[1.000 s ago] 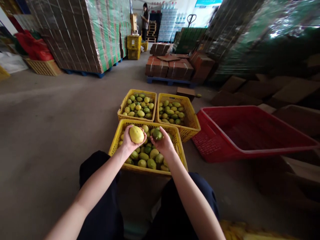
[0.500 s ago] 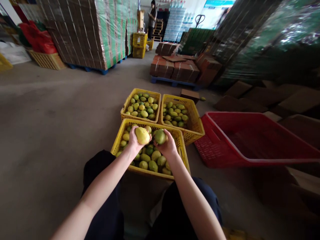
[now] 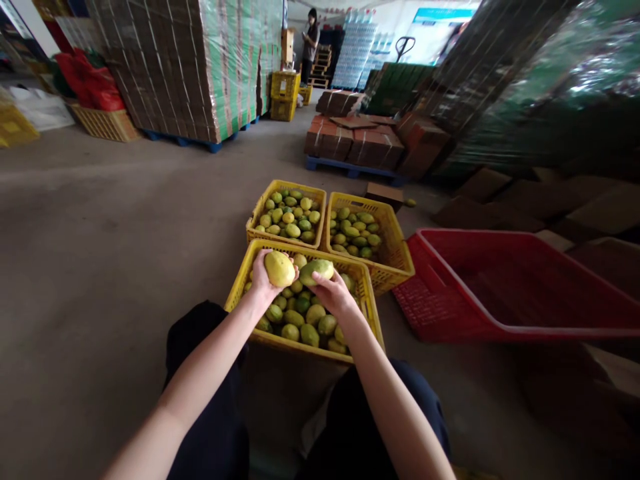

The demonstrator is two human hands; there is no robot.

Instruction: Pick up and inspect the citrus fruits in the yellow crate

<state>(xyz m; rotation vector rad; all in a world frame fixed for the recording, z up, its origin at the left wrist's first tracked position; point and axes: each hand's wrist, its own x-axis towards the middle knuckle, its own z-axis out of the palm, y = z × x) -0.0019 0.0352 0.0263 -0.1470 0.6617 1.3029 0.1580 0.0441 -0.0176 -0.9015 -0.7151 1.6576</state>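
Note:
Above the nearest yellow crate (image 3: pixel 367 313), my left hand (image 3: pixel 261 275) is closed around a yellow lemon (image 3: pixel 279 269). My right hand (image 3: pixel 336 291) grips a green lemon (image 3: pixel 316 272) from its right side, thumb on top. The two lemons are close together, the green one lying lengthwise. Beneath them the crate holds many green and yellow lemons (image 3: pixel 310 335); my hands and forearms hide some of these.
Two more yellow crates of lemons, a left one (image 3: pixel 249 230) and a right one (image 3: pixel 397 257), stand just beyond. A red basket (image 3: pixel 425 313) is at the right. Flattened cartons (image 3: pixel 377 147) lie on a blue pallet. A person (image 3: pixel 310 47) stands at the back.
My right hand has turned the green lemon from end-on to lengthwise. The left hand still holds the yellow lemon, slightly further left. The whole view has shifted a little.

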